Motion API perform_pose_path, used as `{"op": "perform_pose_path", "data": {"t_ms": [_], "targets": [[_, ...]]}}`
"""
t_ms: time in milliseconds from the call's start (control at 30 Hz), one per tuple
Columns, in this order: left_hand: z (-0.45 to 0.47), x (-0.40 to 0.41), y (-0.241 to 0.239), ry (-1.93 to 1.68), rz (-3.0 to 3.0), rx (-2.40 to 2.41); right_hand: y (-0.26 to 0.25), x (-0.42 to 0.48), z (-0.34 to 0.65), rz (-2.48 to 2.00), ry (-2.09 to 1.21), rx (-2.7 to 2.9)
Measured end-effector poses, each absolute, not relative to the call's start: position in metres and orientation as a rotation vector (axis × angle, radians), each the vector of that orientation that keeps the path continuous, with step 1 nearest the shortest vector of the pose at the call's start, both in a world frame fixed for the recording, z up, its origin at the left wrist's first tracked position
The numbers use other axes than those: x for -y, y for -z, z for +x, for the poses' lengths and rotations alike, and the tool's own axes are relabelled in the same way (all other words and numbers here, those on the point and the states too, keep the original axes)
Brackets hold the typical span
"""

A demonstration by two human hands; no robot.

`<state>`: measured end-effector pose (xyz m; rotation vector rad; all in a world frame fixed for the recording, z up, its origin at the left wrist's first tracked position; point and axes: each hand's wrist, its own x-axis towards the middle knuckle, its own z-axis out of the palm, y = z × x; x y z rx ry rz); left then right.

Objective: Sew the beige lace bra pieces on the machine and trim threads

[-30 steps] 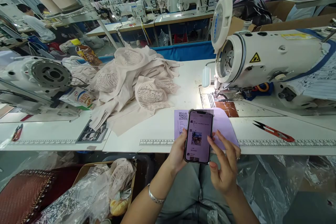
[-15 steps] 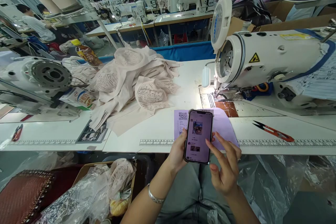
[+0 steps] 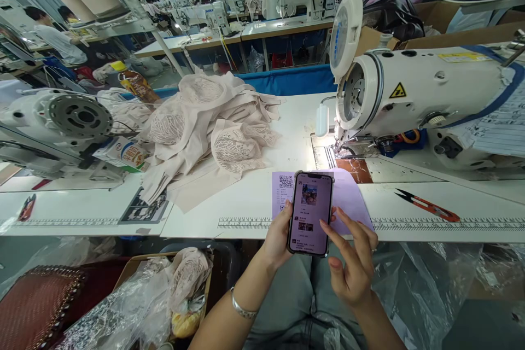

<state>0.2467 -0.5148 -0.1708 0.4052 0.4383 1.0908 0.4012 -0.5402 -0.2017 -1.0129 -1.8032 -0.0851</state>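
A smartphone (image 3: 310,214) with a lit screen of pictures and text is held upright in my left hand (image 3: 279,235), near the front edge of the sewing table. My right hand (image 3: 351,257) is at the phone's right side, its index fingertip at the screen and its other fingers apart, gripping nothing. Behind the phone lies a purple sheet (image 3: 350,199) with a printed code, partly covered by it. To the left, beige lace bras (image 3: 238,145) are heaped on the table. Orange-handled thread snips (image 3: 429,205) lie to the right.
A white sewing machine (image 3: 422,87) stands at the right, another machine (image 3: 61,126) at the left. A drink bottle (image 3: 135,82) leans behind the heap. Below the table sits a box (image 3: 131,268) with plastic-wrapped pieces. Several people work farther back.
The content on the phone screen has scrolled slightly upward, with more text showing at the bottom. My right index finger has shifted a little; my left hand stays put.
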Motion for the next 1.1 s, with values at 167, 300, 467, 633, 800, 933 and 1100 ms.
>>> {"op": "perform_pose_path", "data": {"t_ms": [167, 300, 467, 633, 800, 933, 1100], "targets": [[0.2465, 0.5144, 0.1715, -1.090, 0.404, -0.449, 0.2013, 0.5397, 0.4009, -1.025, 0.084, 1.797], [0.2456, 0.5138, 0.1736, -1.092, 0.408, -0.451, 0.1995, 0.5403, 0.4008, -1.009, 0.078, 1.803], [0.2451, 0.5141, 0.1746, -1.106, 0.411, -0.507, 0.2009, 0.5424, 0.4027, -0.981, 0.043, 1.811], [0.2456, 0.5147, 0.1704, -1.093, 0.426, -0.482, 0.1991, 0.5429, 0.4025, -0.968, 0.066, 1.808], [0.2455, 0.5143, 0.1712, -1.105, 0.419, -0.480, 0.1982, 0.5426, 0.4021, -0.972, 0.060, 1.803], [0.2455, 0.5141, 0.1726, -1.095, 0.424, -0.469, 0.1994, 0.5427, 0.4030, -0.976, 0.060, 1.802], [0.2461, 0.5143, 0.1706, -1.100, 0.418, -0.471, 0.2004, 0.5433, 0.4032, -0.988, 0.054, 1.798]]}}
